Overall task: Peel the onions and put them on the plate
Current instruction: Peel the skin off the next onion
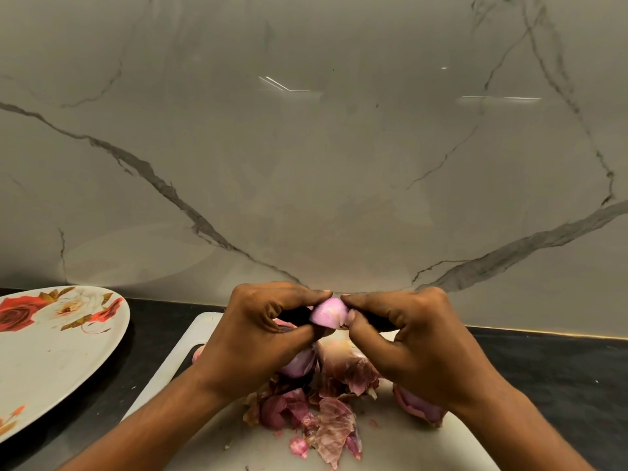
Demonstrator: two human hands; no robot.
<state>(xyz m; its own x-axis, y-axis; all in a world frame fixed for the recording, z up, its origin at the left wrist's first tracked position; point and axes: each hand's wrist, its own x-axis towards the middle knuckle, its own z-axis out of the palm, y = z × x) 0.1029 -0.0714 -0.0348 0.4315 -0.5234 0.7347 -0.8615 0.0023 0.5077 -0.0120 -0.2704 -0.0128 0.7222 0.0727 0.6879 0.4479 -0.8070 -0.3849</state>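
1. Fingers [306,295] and thumbs of both hands pinch one onion [328,314] between them. The left hand [268,328] and right hand [418,338] are curled tight above the board's [217,324] far edge.
2. The onion looks mostly bare and slick, so a hard tug at leftover skin could shoot it onto the counter [543,368] behind the board.
3. Peels [319,413] heap mid-board among other onions [421,407], and a dropped one could land in the scraps.
4. The plate [68,351] sits well left of the board, so a loose grip risks a fall on the way.
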